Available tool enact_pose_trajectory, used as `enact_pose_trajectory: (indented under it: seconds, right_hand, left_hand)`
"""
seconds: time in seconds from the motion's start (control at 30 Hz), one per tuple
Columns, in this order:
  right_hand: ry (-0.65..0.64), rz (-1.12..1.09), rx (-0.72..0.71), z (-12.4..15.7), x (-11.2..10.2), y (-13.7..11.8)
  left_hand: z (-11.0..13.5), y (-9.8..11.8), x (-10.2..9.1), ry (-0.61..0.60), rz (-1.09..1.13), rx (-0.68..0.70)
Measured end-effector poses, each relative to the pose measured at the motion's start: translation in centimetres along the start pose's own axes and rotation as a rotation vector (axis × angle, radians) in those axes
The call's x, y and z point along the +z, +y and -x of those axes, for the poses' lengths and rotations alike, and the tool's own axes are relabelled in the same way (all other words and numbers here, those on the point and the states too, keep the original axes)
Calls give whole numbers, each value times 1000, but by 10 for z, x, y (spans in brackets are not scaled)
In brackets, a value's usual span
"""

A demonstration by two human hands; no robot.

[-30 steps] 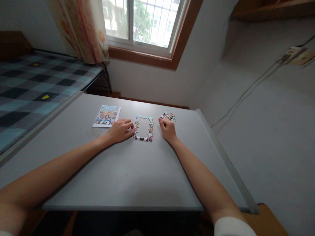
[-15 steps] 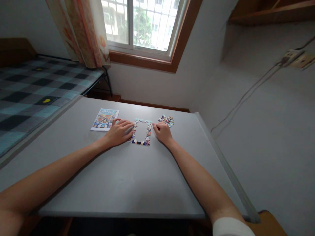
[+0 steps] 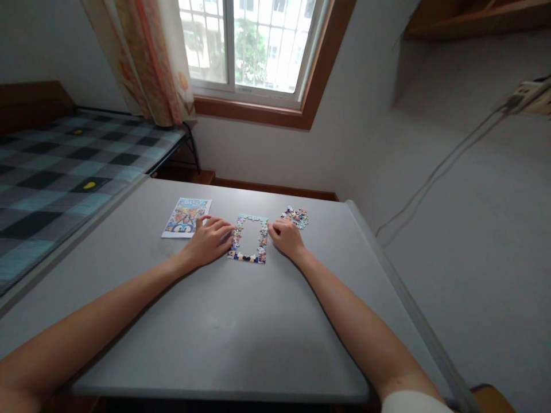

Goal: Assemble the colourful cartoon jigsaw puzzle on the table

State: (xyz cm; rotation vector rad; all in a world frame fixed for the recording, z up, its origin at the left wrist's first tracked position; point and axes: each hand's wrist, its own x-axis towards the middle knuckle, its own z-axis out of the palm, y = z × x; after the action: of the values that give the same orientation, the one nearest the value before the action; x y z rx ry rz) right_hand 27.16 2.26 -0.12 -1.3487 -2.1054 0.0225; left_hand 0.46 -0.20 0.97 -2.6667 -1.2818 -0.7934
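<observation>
A jigsaw puzzle border lies flat on the grey table, a joined rectangular ring of pieces around a bare middle. My left hand rests at its left side, fingers stretched out and apart, the tips touching the left edge. At the right edge is my right hand, with its fingers curled in and its tips against the border; no piece shows in it. Just beyond the right hand sits a small heap of loose puzzle pieces, partly covered by that hand. A printed picture sheet lies to the left, behind my left hand.
The grey table has a raised rim along its right side by the wall. A bed with a checked cover stands at the left. A curtained window is ahead, and a cable hangs on the right wall.
The view has tilted slightly, so everything sits a little lower. My right hand's fingertips have come in against the border's right edge. My left hand stays at the left edge.
</observation>
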Motion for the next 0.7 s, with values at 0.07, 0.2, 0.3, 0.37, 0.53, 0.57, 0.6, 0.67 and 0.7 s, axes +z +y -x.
enact_pose_trajectory:
  seconds: [0.07, 0.2, 0.3, 0.37, 0.53, 0.57, 0.6, 0.67, 0.7]
  right_hand:
    - [-13, 16, -7, -1, 0, 0]
    - [-45, 51, -7, -1, 0, 0]
    - [-62, 66, -6, -2, 1, -1]
    - [-73, 71, -11, -2, 1, -1]
    - [-98, 75, -17, -4, 2, -2]
    - [-99, 76, -15, -4, 2, -2]
    - [-99, 75, -15, -5, 2, -2]
    - [-93, 69, -20, -5, 2, -2]
    - [-90, 63, -22, -5, 2, -1]
  left_hand:
    - [1, 0, 0, 1, -20, 10]
    - [1, -3, 2, -12, -54, 25]
    - [0, -4, 4, -28, -48, 31]
    - [-2, -5, 5, -30, -43, 25]
    - [-5, -6, 8, -26, -42, 4]
    - [-6, -6, 8, -35, -40, 7]
    - [-6, -6, 8, -36, -39, 8]
    - [-6, -7, 8, -44, -36, 20]
    - [-7, -7, 8, -39, -35, 19]
